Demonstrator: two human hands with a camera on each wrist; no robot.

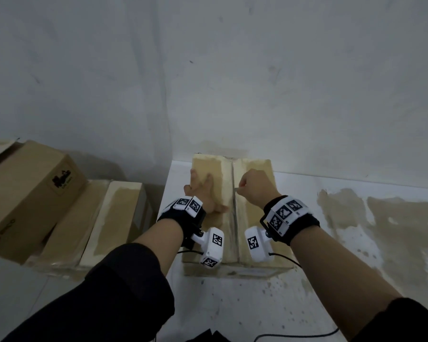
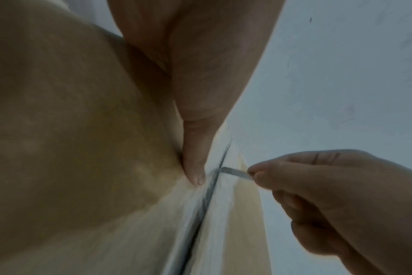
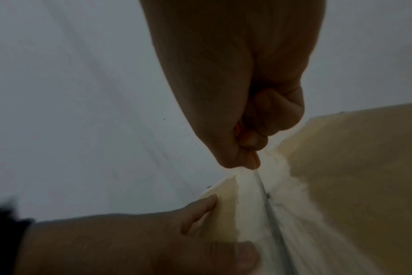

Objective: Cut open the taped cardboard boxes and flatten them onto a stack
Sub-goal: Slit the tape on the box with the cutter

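Wall (image 1: 257, 70), pale and scuffed, fills most of what you see from your head camera, and below it a white table (image 1: 307, 304) with brown stained patches carries the box you are working on. Off the table's left edge sit more cardboard boxes (image 1: 27, 193): one tilted brown box with a dark printed label leans on lower ones that lie side by side. The taped cardboard box (image 1: 257, 166) stands on the table against the wall, its two top flaps meeting in a centre seam (image 1: 233, 206) covered with pale tape. Your left hand (image 1: 204, 193) lies spread flat on the left flap, fingers straight, the thumb (image 2: 196, 173) pressed just beside the seam. Your right hand (image 1: 253, 186) is closed in a fist over the seam, thumb and forefinger pinching a thin grey blade (image 2: 235, 172) whose tip sits in the seam line. A trace of orange handle shows inside that fist in the right wrist view.
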